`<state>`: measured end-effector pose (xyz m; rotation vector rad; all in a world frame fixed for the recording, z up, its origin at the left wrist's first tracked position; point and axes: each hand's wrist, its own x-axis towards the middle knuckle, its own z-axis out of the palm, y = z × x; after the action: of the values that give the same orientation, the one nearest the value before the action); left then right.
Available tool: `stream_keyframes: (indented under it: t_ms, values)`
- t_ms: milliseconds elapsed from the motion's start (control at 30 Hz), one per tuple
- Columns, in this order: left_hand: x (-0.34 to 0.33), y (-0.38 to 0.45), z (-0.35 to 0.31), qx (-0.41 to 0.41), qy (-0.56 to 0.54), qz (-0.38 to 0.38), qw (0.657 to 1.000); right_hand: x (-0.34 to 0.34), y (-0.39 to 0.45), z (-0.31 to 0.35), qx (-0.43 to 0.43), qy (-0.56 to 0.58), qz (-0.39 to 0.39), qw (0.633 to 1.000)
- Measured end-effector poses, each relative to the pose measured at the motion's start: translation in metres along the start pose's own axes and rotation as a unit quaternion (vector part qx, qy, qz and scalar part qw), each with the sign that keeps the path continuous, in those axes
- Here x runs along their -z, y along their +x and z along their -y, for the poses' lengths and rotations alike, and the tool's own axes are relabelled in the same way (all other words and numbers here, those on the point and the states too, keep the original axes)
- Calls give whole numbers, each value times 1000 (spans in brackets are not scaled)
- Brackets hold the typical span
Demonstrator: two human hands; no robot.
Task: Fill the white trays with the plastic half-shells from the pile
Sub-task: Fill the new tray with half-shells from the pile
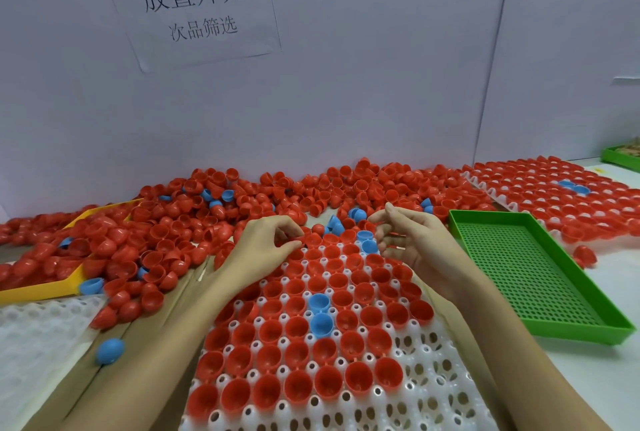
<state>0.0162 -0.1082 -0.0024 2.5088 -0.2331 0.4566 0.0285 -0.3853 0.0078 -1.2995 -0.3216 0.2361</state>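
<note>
You faced a pale lavender partition wall [346, 84] that closed off the far side of the bench. A white paper sign [194, 8] with printed Chinese characters hung on it at the upper left. To the right a second panel [568, 49] met the first at a vertical seam. Light fell evenly, without hard shadows.

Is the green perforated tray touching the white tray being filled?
Apart. The head view shows bare table between the green tray and the white tray.

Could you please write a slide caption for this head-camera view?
Left hand pinches a red half-shell at the far end of the white tray.
</note>
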Motion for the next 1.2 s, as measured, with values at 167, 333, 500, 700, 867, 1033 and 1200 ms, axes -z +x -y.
stream_keyframes:
  t_ms: [167,333,500,700,867,1033,1200]
  values:
    - [9,-11,-8,6,-65,-73,995,-1,-1,-1,-3,-1,-2,1000]
    - [24,-39,-34,-6,-242,-57,969,-6,-4,2,17,-48,22,998]
    - [19,-66,-54,-59,-274,-37,959,-16,-12,5,18,-117,178,977]
    - [21,-77,-57,-77,-201,-75,974,-25,-16,2,41,-194,194,961]
    - [19,-80,-62,-114,-174,-70,976,-23,-15,1,13,-145,190,971]
    - [21,-87,-74,-177,-128,-25,976,-19,-15,1,-21,-86,266,960]
    - [10,-87,-91,-126,-129,-75,981,-11,-15,6,-14,-105,303,947]
